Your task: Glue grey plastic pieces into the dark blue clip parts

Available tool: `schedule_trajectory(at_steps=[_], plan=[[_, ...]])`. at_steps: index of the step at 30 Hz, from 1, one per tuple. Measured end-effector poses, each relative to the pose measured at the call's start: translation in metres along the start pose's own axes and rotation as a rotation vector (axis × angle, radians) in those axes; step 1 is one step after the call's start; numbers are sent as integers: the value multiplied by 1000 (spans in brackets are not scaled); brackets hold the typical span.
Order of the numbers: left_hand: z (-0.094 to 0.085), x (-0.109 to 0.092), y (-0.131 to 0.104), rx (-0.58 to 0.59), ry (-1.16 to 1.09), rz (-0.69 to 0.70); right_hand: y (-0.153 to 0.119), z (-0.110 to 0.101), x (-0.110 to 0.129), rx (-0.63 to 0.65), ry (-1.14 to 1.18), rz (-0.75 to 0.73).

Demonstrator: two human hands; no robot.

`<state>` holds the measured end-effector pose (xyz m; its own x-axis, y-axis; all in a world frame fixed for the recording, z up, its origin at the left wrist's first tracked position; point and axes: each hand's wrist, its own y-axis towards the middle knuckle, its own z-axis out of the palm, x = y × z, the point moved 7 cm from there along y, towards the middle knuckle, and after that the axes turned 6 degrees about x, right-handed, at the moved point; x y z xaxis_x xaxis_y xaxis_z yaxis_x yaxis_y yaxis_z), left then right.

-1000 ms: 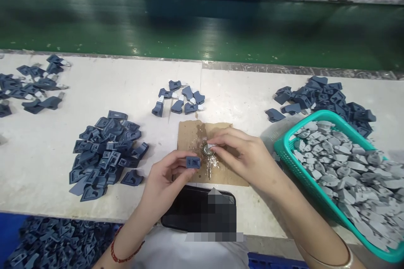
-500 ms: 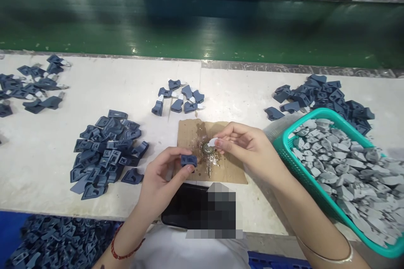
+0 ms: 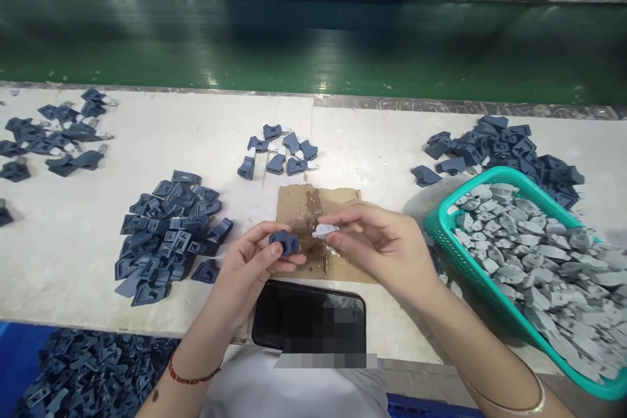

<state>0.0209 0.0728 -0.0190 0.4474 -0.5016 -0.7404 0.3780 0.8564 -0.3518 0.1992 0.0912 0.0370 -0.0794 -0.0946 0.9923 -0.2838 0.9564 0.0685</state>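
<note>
Between thumb and fingers, my left hand (image 3: pixel 255 255) grips a dark blue plastic part (image 3: pixel 285 243) with a hollow in it. A small light grey plastic piece (image 3: pixel 325 230) is pinched in my right hand (image 3: pixel 382 235), its narrow end pointing left at the blue part. The two pieces are a short gap apart. Below them lies a piece of brown cardboard (image 3: pixel 294 206), wet and shiny in its middle. My right hand hides some of that cardboard.
A green basket (image 3: pixel 443 215) of grey pieces stands at right. Dark blue parts lie in a pile (image 3: pixel 171 235) at left and another pile (image 3: pixel 499 147) behind the basket. Blue parts with grey ends (image 3: pixel 277 164) sit mid-table. A black phone (image 3: pixel 289 313) lies in front; a green belt (image 3: pixel 147 39) runs behind.
My left hand has turned the blue part and shifted slightly left. My right hand has lifted the grey piece off the wet spot on the cardboard and levelled it.
</note>
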Motion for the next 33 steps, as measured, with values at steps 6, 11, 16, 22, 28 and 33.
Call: schedule_trajectory(at_steps=[6, 11, 16, 22, 28, 33], plan=[[0, 2, 1, 12, -18, -45, -6, 8, 9, -4, -140, -82], [3, 3, 1, 26, 6, -61, -7, 12, 15, 24, -218, -222], [4, 3, 1, 5, 27, -80, -9, 15, 19, 63, -256, -308], [3, 4, 2, -9, 39, -100, -10, 19, 22, 110, -300, -344], [4, 5, 3, -20, 41, -103, -12, 20, 25, 153, -394, -413], [3, 4, 2, -40, 87, -110, -11, 19, 24, 150, -350, -358]])
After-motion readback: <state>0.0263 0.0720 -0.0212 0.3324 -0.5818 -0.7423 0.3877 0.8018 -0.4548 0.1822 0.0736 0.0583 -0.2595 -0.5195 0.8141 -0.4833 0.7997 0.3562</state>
